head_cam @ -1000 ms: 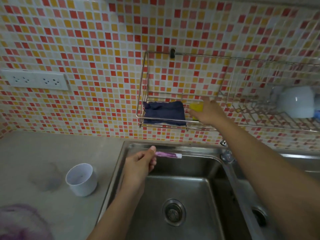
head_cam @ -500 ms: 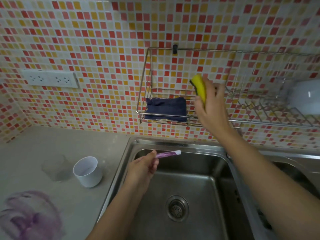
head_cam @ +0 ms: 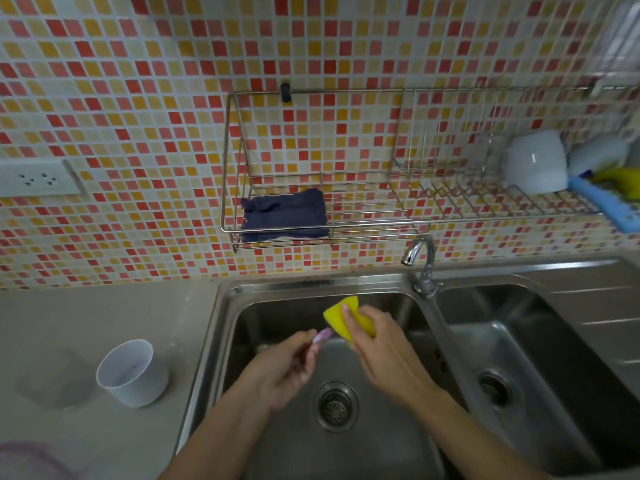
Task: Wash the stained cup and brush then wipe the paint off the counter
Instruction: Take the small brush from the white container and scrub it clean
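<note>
Over the left sink basin, my left hand grips a purple-stained brush that points up and to the right. My right hand holds a yellow sponge folded against the brush's tip, which the sponge hides. A white cup stands upright on the grey counter left of the sink. A purple paint smear shows at the counter's bottom left corner.
A wire rack on the tiled wall holds a dark blue cloth, with white cups and bottles at its right end. A chrome tap stands between the two basins. A wall socket is at the left.
My right hand lifted the yellow sponge off the rack and brought it down into the sink to the brush. My left hand kept hold of the brush and drew slightly nearer.
</note>
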Demonstrator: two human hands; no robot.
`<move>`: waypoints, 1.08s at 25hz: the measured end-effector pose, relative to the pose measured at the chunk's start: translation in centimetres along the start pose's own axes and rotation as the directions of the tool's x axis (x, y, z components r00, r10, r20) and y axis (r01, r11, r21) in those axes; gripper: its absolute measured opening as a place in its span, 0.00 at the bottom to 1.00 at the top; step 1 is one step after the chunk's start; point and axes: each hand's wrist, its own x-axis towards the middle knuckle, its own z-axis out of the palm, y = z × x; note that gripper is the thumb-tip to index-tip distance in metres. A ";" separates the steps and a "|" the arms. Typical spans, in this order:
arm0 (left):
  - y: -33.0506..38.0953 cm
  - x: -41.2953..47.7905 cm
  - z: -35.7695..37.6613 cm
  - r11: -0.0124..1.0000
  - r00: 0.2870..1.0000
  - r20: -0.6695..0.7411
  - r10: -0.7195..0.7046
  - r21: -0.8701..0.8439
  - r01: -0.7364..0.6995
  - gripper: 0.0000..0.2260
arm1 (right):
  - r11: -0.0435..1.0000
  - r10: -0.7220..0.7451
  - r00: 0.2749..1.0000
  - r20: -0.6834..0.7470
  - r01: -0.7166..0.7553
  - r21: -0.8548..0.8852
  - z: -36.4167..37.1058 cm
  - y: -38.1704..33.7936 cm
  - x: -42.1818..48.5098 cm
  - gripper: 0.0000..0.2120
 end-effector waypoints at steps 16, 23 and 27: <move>-1.6 -0.8 1.0 0.846 0.945 0.084 0.317 0.425 -0.322 0.07 | 0.980 0.198 0.977 -0.077 -0.195 0.041 -0.3 -1.9 -1.8 0.26; -2.1 -0.8 1.4 0.872 0.960 0.097 0.264 0.402 -0.281 0.07 | 0.989 0.147 0.987 -0.061 -0.147 0.012 -0.3 -1.5 -2.8 0.25; -2.0 -0.7 1.5 0.954 0.992 0.042 0.117 0.272 -0.124 0.06 | 0.970 0.241 0.963 -0.120 -0.233 0.073 -0.7 -1.1 -2.8 0.26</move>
